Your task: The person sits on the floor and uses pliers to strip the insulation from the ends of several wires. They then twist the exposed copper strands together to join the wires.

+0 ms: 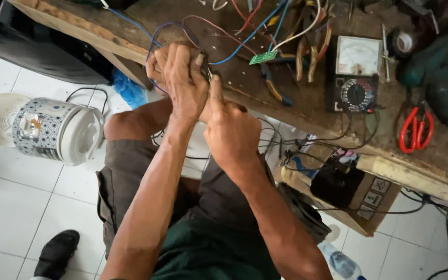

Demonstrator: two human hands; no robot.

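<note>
My left hand (178,78) and my right hand (229,127) meet at the near edge of a worn wooden workbench (307,111). Both are closed on a small dark part with thin wires (206,70) pinched between the fingers; the part itself is mostly hidden. Red, blue, purple and white wires (245,33) run from the hands across the bench to a small green circuit board (263,57).
An analog multimeter (356,72), pliers (307,52), red-handled scissors (416,129), tape and a green power tool (442,72) lie on the bench. A patterned rice cooker (58,129) lies on its side on the white tile floor. A cardboard box of parts (348,192) and cables sit at right.
</note>
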